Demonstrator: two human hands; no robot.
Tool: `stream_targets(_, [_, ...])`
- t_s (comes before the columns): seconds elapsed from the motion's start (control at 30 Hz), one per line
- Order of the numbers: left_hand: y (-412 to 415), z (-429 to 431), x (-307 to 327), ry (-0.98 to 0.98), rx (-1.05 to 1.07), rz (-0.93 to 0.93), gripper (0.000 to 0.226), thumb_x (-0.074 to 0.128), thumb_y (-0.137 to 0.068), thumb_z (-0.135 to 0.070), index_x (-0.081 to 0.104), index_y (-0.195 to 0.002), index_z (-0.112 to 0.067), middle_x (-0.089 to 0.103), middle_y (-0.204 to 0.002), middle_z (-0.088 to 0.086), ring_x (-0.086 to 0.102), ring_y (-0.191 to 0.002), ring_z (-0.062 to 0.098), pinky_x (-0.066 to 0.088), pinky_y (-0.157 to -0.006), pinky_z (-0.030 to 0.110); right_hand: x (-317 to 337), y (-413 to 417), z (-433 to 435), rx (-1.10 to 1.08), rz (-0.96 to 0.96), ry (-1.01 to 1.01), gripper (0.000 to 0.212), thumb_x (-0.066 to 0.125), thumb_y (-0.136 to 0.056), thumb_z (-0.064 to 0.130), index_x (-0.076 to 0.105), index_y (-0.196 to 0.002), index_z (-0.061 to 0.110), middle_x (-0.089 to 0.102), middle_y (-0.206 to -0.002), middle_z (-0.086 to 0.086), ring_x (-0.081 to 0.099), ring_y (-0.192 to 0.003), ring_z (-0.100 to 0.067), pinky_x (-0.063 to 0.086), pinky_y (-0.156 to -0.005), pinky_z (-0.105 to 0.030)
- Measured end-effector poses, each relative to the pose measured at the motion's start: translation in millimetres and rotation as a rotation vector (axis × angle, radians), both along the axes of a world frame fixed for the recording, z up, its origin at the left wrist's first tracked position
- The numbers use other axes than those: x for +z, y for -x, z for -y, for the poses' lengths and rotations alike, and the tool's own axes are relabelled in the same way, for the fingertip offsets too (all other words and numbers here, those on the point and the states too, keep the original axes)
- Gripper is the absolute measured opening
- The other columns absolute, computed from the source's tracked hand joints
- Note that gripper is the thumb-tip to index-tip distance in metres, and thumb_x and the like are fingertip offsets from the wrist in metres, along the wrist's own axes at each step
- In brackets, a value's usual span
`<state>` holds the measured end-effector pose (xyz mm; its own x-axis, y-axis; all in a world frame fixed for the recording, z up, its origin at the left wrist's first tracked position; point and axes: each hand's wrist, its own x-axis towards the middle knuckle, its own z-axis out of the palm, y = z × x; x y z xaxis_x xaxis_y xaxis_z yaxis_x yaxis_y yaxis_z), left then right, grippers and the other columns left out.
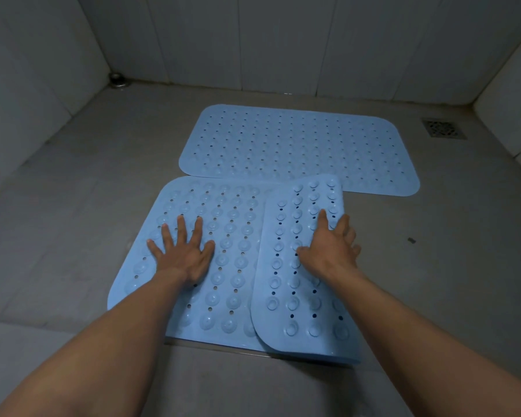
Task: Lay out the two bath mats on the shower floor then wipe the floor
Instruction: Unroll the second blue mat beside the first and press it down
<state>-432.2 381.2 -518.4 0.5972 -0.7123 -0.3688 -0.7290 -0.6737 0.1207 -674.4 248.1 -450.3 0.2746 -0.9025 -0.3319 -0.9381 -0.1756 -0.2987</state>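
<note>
Two light blue perforated bath mats lie on the grey shower floor (73, 221). The far mat (298, 145) is spread flat near the back wall. The near mat (232, 236) lies in front of it, with its right part folded over so the suction cups face up (301, 290). My left hand (182, 254) presses flat on the near mat's left half, fingers spread. My right hand (331, 248) rests on the folded flap, its fingers curling around the flap's right edge.
A square floor drain (442, 127) sits at the back right. A round metal fitting (118, 79) is in the back left corner. Pale tiled walls close in the left, back and right. A small dark speck (411, 240) lies right of the mats.
</note>
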Motion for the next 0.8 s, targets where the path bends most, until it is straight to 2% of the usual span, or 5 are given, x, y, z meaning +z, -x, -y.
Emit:
stream_targets(0.1, [-1.4,2.4,-1.5,0.004,0.000,0.017,0.069,0.004,-0.095,-0.068,-0.023,-0.152,-0.040,-0.032,-0.160,-0.001,-0.028,-0.147,0.035,-0.016,-0.114,0.066,-5.2,-11.6,-11.8,0.165,-0.091,0.120,0.083,0.052,-0.090,0.029,0.004,-0.158,0.026,-0.022,-0.161,-0.020,-0.020,-0.147,-0.044,-0.004,-0.113,-0.070])
stream_targets(0.17, [0.5,3.4,-1.9,-0.006,0.010,0.033,0.069,0.004,-0.095,-0.068,-0.023,-0.151,-0.040,-0.032,-0.161,0.000,-0.028,-0.147,0.035,-0.016,-0.112,0.067,-12.8,-14.6,-19.8,0.257,-0.141,0.130,0.084,0.046,-0.092,0.055,0.002,-0.158,0.026,-0.026,-0.160,-0.021,-0.028,-0.143,-0.046,-0.014,-0.109,-0.072])
stream_targets(0.23, [5.5,3.4,-4.4,0.010,0.021,0.049,0.067,0.004,-0.096,-0.065,-0.023,-0.152,-0.038,-0.030,-0.161,0.001,-0.027,-0.148,0.035,-0.016,-0.111,0.069,-19.7,-10.7,-21.9,0.292,-0.200,0.105,0.105,0.043,-0.082,0.080,-0.004,-0.157,0.024,-0.032,-0.157,-0.022,-0.034,-0.140,-0.047,-0.020,-0.106,-0.071])
stream_targets(0.33, [13.3,0.4,-8.3,0.064,0.029,0.057,0.065,0.000,-0.097,-0.061,-0.021,-0.153,-0.037,-0.026,-0.163,0.002,-0.023,-0.149,0.033,-0.013,-0.114,0.066,-23.5,2.8,-16.4,0.296,-0.240,0.082,0.119,0.043,-0.073,0.090,-0.011,-0.157,0.025,-0.036,-0.155,-0.021,-0.038,-0.138,-0.044,-0.016,-0.109,-0.070])
stream_targets(0.8, [20.8,-5.2,-4.1,0.023,0.063,0.022,0.064,-0.003,-0.096,-0.063,-0.025,-0.151,-0.037,-0.031,-0.160,0.002,-0.027,-0.148,0.031,-0.015,-0.115,0.064,-22.3,45.7,3.3,0.310,-0.223,0.017,0.120,0.041,-0.071,0.092,-0.017,-0.156,0.029,-0.041,-0.154,-0.015,-0.039,-0.140,-0.037,-0.011,-0.113,-0.068])
